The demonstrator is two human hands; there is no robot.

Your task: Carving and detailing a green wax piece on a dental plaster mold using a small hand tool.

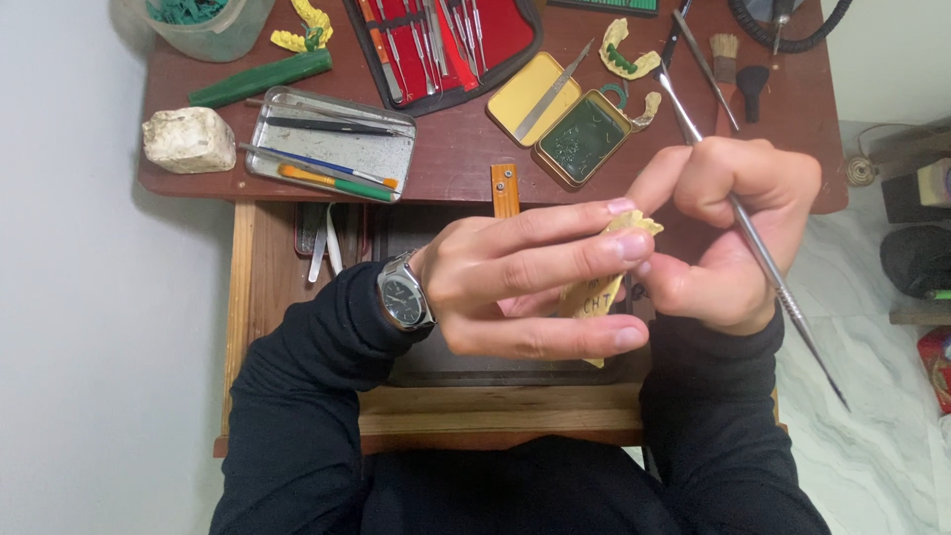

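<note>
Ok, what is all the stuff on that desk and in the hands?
Cast: 1, yellow, held in left fingers.
Metal tool: 1, silver, in right hand.
Gold tin: 1, open, green inside, desk middle.
Tin lid: 1, yellow, a blade across it.
Tool case: 1, red lining, top middle.
Tray: 1, silver, holding pencils, desk left.
Stone lump: 1, whitish, far left.
Green stick: 1, top left.
Tub: 1, clear, top left corner.
Brush: 1, top right.
Watch: 1, silver, left wrist.
Left hand: centre.
Right hand: right of centre.
</note>
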